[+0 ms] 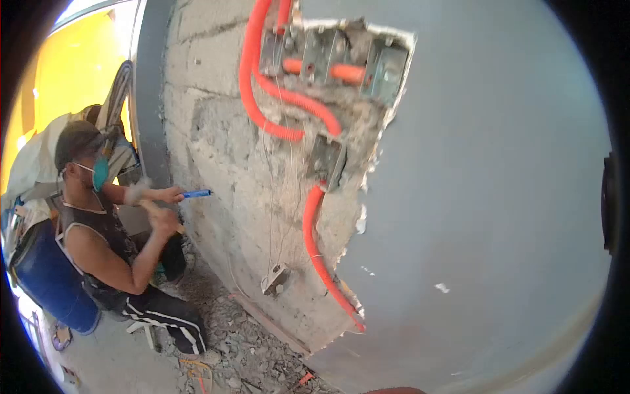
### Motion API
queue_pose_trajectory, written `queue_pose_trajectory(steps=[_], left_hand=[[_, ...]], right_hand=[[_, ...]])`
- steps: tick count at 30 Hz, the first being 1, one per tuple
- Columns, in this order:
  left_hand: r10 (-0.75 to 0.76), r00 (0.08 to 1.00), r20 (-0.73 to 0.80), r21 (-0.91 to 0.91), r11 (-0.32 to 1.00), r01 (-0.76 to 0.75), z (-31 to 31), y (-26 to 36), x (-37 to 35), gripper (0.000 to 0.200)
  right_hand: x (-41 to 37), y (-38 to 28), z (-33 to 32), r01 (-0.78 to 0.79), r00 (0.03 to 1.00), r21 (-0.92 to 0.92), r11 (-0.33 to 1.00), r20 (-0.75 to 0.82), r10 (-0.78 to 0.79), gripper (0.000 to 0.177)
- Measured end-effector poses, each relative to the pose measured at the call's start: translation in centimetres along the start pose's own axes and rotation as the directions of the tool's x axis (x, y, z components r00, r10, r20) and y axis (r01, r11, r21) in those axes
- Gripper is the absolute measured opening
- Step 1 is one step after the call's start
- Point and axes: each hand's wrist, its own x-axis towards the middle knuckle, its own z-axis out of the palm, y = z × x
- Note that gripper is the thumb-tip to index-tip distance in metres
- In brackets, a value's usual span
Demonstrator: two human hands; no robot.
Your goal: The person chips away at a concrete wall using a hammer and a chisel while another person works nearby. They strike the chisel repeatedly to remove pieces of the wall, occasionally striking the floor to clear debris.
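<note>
Neither of my hands can be made out. A reddish-brown sliver [396, 391] shows at the bottom edge, too little of it to name. In front of me, orange corrugated conduit [248, 79] runs over bare, chipped masonry [223, 131]. Several metal electrical boxes [387, 69] sit in a row at the top, with short orange conduit between them. A single metal box [326, 161] lies below, and another orange conduit [311, 230] curves down from it to the right. Lower still, a loose-looking metal box [275, 279] rests against the wall with thin wire near it.
At left a masked co-worker [98, 243] crouches, one hand on a blue chisel [197, 194] against the wall, the other on a hammer [147, 200]. Rubble [243, 348] covers the floor along the wall. A blue barrel [52, 279] stands behind the co-worker. Grey painted wall [485, 197] fills the right.
</note>
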Motion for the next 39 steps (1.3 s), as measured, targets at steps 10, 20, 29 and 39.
queue_pose_trajectory(steps=[10,20,29,39], left_hand=[[0.120,0.986,0.113,0.141,0.981,-0.136,-8.2,11.6,-5.5,0.072],[0.055,0.982,-0.180,0.074,0.996,-0.042,-22.8,16.0,-14.3,0.053],[0.338,0.908,-0.247,0.072,0.941,-0.331,-27.3,20.9,-13.0,0.041],[0.547,0.633,-0.548,0.063,0.782,-0.620,-27.6,31.9,-6.9,0.034]], right_hand=[[-8.7,5.7,0.3,-0.098,0.990,-0.118,0.988,-0.112,0.085,0.029],[-21.2,4.3,2.8,-0.096,0.731,-0.104,0.990,-0.682,-0.001,0.069],[-25.0,-8.8,7.6,0.299,0.284,0.082,0.951,-0.959,-0.007,0.037],[-23.8,-14.0,2.9,0.695,0.143,-0.058,0.716,-0.966,-0.217,0.023]])
